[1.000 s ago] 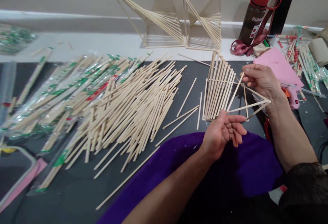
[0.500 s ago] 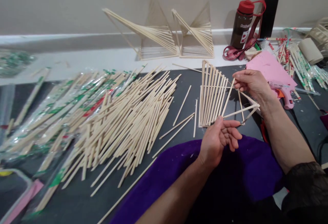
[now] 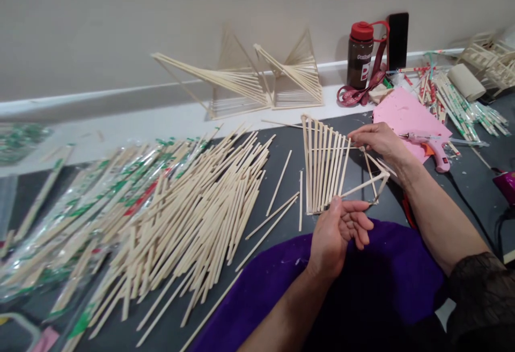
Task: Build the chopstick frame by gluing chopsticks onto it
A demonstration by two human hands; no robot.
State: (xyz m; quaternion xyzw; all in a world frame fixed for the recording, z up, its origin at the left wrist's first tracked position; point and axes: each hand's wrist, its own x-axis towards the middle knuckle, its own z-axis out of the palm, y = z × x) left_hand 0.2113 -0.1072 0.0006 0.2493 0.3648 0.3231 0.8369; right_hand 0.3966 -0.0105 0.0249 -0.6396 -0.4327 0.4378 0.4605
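A frame of thin wooden sticks stands on the dark table, its sticks fanned side by side and a triangular part at its right. My right hand pinches the upper end of the rightmost stick in the row. At the lower end of that stick is my left hand, its thumb touching the lower bar and its other fingers loosely spread, palm up. A big pile of loose sticks lies to the left, with several single sticks between pile and frame.
Wrapped chopsticks lie at the left. Two finished-looking stick structures stand by the wall. Behind my right hand are a bottle, a phone, a pink sheet and a pink glue gun with its cable.
The view has shifted, so the scene sits lower and further left. The stick in my right hand now stands closer to the row, its top moved left against the other sticks.
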